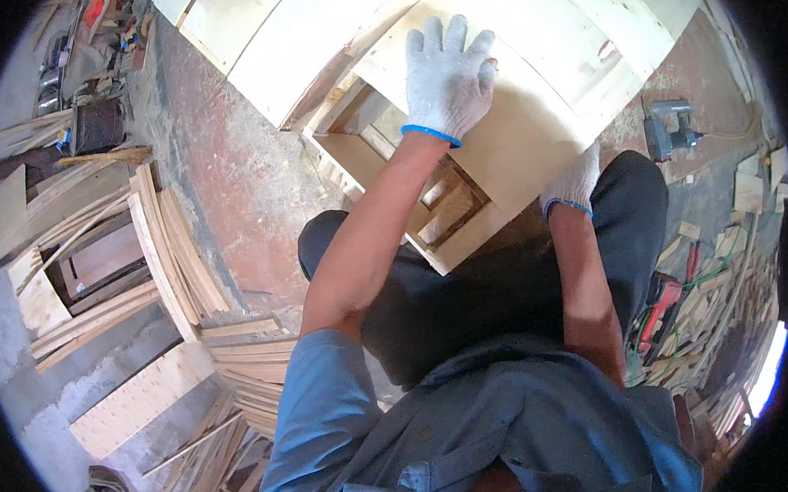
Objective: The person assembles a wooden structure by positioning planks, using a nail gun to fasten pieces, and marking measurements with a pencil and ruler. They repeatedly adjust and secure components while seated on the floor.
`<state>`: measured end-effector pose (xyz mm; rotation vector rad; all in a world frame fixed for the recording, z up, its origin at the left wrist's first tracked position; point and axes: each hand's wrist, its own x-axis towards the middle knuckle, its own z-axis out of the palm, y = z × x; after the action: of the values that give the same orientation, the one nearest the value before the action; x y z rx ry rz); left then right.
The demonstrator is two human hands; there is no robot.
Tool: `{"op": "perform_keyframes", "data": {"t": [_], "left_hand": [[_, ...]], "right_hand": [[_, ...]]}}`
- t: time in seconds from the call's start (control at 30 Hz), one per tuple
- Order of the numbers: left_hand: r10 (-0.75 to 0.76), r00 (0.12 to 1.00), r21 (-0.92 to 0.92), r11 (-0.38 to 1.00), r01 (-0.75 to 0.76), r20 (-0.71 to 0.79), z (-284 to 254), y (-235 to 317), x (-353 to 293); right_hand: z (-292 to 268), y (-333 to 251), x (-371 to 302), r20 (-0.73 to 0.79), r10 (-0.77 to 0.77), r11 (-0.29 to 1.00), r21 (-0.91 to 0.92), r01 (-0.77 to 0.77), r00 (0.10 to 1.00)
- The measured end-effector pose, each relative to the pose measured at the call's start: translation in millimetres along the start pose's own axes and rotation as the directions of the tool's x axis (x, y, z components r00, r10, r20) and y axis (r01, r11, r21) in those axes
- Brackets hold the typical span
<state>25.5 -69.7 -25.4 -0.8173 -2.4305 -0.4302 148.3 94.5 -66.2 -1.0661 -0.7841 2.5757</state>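
In front of me stands a large pale wooden frame (271, 44), built of boards and panels, its near corner reaching over my knees. My left hand (447, 84), in a white knit glove with a blue cuff, lies flat with fingers spread on a loose-looking plywood panel (516, 128). Left of that panel an opening shows inner slats and a wooden box-like cavity (445, 200). My right hand (574, 182), gloved the same way, is at the panel's right edge; its fingers are hidden behind the edge and my knee.
A grey power tool (672, 131) with a hose lies on the floor at right. A red and black nail gun (662, 313) rests beside my right thigh among wood scraps (723, 263). Stacked wood strips (189, 244) and a plank (141, 402) lie at left.
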Motion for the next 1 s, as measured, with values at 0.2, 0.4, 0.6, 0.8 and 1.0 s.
{"op": "perform_keyframes", "data": {"t": [0.2,0.4,0.6,0.8,1.0], "left_hand": [[0.008,0.99,-0.03,0.999,-0.013,-0.14,11.7,-1.5,-6.3],[0.018,1.0,0.135,0.991,-0.015,-0.023,14.7,-0.9,-8.3],[0.066,0.996,0.095,0.993,-0.071,0.057,7.7,3.1,-3.1],[0.018,0.972,0.215,0.974,-0.07,0.236,13.7,0.9,-8.4],[-0.064,0.97,0.083,0.995,0.046,0.236,2.6,-1.1,-11.8]], "right_hand": [[13.8,-1.8,-10.1,-0.176,-0.2,0.959,-0.238,0.155,0.964],[-10.3,0.5,16.6,0.112,-0.136,-0.986,-0.109,-0.123,0.984],[-56.0,-0.6,49.6,0.369,-0.008,-0.997,0.064,-0.034,0.929],[-30.9,-127.8,-21.3,0.189,-0.05,0.902,-0.414,0.126,0.981],[-118.2,-231.6,39.6,0.203,-0.28,0.66,-0.668,0.342,0.938]]}}
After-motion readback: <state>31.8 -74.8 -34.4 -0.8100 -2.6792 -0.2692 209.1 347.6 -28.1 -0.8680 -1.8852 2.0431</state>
